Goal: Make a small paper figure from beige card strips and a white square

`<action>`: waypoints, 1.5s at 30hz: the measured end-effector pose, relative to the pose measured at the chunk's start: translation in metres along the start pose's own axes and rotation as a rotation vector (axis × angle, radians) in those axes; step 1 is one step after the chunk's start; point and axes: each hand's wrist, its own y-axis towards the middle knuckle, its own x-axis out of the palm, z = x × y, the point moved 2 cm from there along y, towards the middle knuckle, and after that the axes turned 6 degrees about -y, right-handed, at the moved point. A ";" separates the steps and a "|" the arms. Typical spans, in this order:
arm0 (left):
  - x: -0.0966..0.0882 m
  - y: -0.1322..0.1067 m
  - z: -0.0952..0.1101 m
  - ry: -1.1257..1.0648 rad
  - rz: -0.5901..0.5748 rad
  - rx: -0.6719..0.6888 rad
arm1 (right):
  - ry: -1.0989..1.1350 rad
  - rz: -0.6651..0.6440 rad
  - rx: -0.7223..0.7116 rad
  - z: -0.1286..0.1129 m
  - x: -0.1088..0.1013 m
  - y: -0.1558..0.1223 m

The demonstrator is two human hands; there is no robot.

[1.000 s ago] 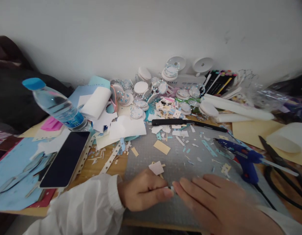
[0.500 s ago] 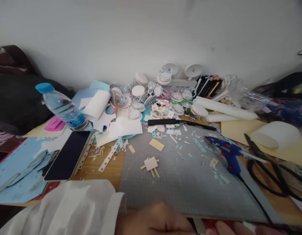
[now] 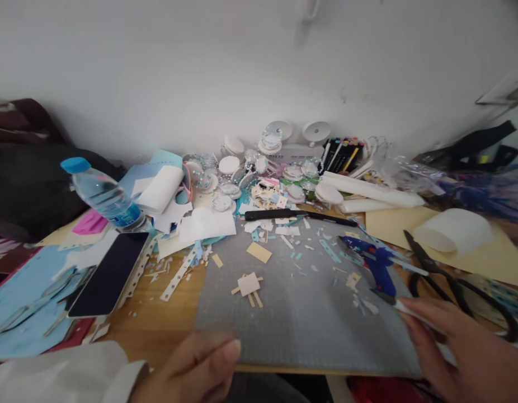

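My right hand (image 3: 456, 347), at the lower right, is closed on a slim white-handled tool (image 3: 396, 303) with a dark tip. I cannot make out its exact kind. The tip lies in front of the lower end of a blue glue gun (image 3: 378, 266). At the lower left, my left hand (image 3: 192, 366) is closed and slightly blurred by the mat's near edge; nothing shows in it. Farther in on the grey cutting mat (image 3: 301, 324) lies a small pale card square (image 3: 248, 284) with thin strips sticking out from it. A cream card rectangle (image 3: 259, 252) lies beyond it.
Large black scissors (image 3: 460, 280) and a paper roll (image 3: 452, 230) are at right. A phone (image 3: 110, 274) and water bottle (image 3: 103, 196) stand at left. A black tool (image 3: 301, 215) crosses the mat's back, before beaded white discs (image 3: 229, 165) and paper scraps (image 3: 269, 193).
My right hand has risen from the bottom edge to the right side, bringing the white-handled tool into view. My left hand has moved leftward. The view has shifted slightly right.
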 end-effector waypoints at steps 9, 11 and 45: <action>0.039 0.040 -0.005 0.982 0.069 0.417 | 0.578 -0.069 0.055 -0.044 0.035 0.032; 0.046 0.045 -0.015 1.047 0.136 0.431 | 0.776 -0.157 0.159 -0.047 0.043 0.041; 0.099 0.091 -0.061 1.378 0.501 0.500 | 1.130 -0.524 0.464 -0.136 0.158 0.052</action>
